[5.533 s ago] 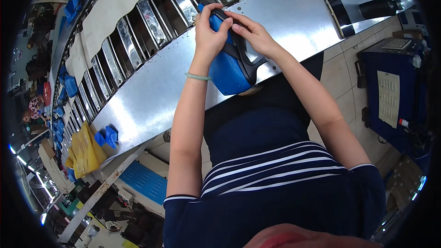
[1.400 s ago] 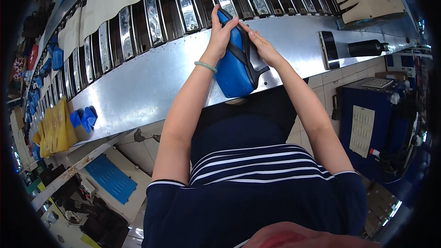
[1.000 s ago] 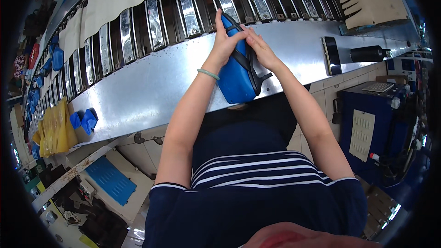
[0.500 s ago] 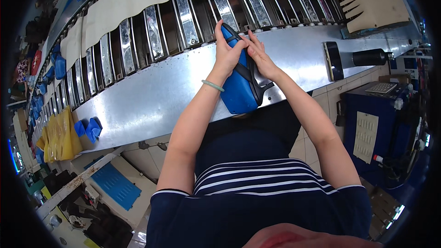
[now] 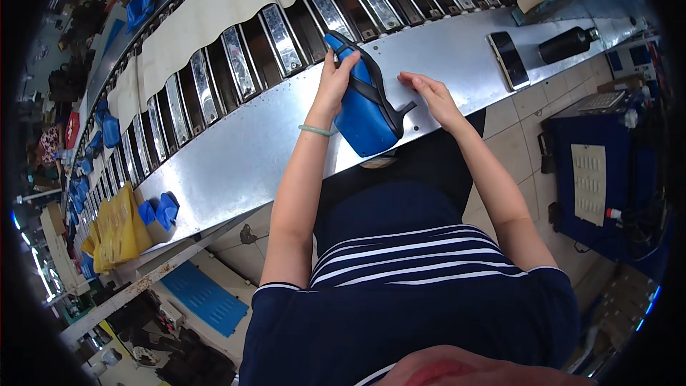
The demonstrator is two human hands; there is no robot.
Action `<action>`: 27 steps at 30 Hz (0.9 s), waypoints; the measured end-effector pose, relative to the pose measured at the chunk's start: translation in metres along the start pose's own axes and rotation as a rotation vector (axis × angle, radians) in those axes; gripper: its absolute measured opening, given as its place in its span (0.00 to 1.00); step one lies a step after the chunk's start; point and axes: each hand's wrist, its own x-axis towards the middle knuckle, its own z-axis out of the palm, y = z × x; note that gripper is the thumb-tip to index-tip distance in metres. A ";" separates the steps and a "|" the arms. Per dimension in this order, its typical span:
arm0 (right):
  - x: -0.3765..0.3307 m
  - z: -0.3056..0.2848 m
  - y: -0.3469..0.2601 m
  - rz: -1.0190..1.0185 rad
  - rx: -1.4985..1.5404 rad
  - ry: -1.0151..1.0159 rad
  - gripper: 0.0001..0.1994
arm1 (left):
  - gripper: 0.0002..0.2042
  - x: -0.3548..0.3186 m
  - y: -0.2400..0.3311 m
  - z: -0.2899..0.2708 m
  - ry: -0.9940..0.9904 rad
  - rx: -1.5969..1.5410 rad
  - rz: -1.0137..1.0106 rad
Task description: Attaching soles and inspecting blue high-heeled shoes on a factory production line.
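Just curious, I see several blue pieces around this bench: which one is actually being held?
The large blue pouch with the black strap, gripped by the left hand. The small blue pieces lie untouched far left beside yellow ones.

On the metal bench: a pouch mid-way, phone and bottle right (side by side), conveyor slats beyond.

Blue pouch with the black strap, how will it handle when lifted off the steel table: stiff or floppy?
Likely semi-stiff: the blue pouch keeps its boxy shape with only the left hand gripping one end. Probably light, since it's held tilted one-handed. The black strap looks floppy and may snag.
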 end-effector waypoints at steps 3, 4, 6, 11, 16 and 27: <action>-0.014 0.002 0.002 -0.018 -0.106 -0.002 0.21 | 0.52 -0.011 -0.007 0.006 0.059 0.220 0.087; -0.014 0.006 0.005 -0.080 -0.200 0.020 0.22 | 0.53 -0.013 -0.008 0.007 0.060 0.292 0.144; -0.011 0.015 0.011 -0.202 -0.390 0.063 0.23 | 0.55 -0.006 -0.019 0.007 0.177 0.482 0.302; 0.004 0.030 -0.009 -0.104 -0.660 -0.094 0.45 | 0.56 -0.011 0.000 0.032 0.331 0.802 0.571; 0.006 0.032 -0.018 -0.086 -0.835 -0.134 0.51 | 0.39 -0.009 0.006 0.038 0.355 0.846 0.520; 0.006 0.034 -0.012 -0.114 -0.879 -0.100 0.50 | 0.27 0.010 -0.003 0.038 0.438 0.761 0.601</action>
